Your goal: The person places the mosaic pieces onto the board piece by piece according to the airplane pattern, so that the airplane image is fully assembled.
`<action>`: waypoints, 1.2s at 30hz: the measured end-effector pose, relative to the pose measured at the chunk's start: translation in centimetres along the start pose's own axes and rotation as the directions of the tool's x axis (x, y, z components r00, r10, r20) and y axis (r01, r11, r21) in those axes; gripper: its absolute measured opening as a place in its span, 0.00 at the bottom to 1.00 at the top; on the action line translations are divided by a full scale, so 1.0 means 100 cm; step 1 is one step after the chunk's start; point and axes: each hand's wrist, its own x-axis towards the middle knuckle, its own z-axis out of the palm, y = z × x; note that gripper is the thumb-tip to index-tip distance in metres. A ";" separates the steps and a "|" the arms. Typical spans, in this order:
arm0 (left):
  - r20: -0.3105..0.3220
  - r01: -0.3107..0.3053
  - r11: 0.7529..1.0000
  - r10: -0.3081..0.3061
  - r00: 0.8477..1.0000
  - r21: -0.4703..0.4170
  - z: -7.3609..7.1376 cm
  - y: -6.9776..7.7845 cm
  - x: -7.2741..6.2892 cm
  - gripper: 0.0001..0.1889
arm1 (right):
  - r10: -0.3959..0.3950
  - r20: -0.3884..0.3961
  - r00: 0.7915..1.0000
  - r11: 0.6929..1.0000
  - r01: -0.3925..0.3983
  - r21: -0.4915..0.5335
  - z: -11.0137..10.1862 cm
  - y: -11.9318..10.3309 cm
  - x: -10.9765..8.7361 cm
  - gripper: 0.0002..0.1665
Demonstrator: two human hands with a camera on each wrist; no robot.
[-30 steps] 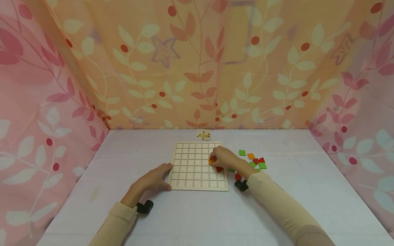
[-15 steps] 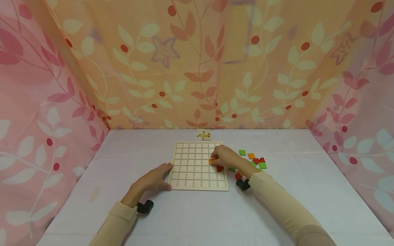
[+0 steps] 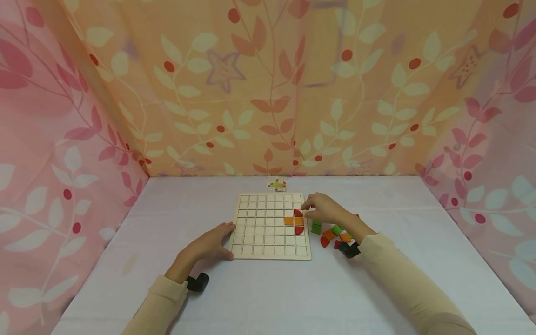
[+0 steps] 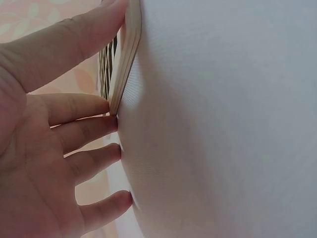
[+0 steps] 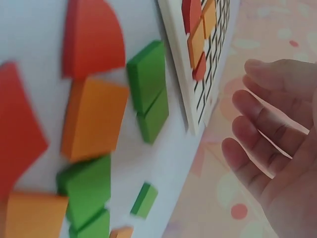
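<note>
A desk (image 3: 259, 298) with a pale, whitish cover fills the lower half of the head view, with a faint tan mark toward the lower left. Flat on it, just below the middle of the frame, lies a square wooden grid board (image 3: 255, 239). A small picture card (image 3: 277, 184) sits just beyond the board's upper edge. Right of the board are scattered loose pieces: two green tiles (image 3: 316, 227) side by side, a red quarter-round (image 3: 324, 241) beside an orange tile (image 3: 329, 234), and more in green, orange and red, some partly hidden.
</note>
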 end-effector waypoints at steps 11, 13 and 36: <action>-0.002 -0.002 1.000 0.002 1.000 0.011 0.001 -0.002 0.001 0.49 | 0.058 -0.022 0.998 0.996 -0.056 0.065 -0.004 0.017 -0.027 0.12; -0.001 -0.002 1.000 0.002 1.000 0.009 0.001 -0.002 0.001 0.49 | 0.077 -0.018 0.997 0.994 -0.075 0.079 -0.003 0.019 -0.031 0.12; 0.012 0.008 1.000 -0.008 1.000 -0.003 0.000 0.000 0.001 0.48 | 0.058 -0.025 0.998 0.996 -0.057 0.063 0.007 0.012 -0.033 0.12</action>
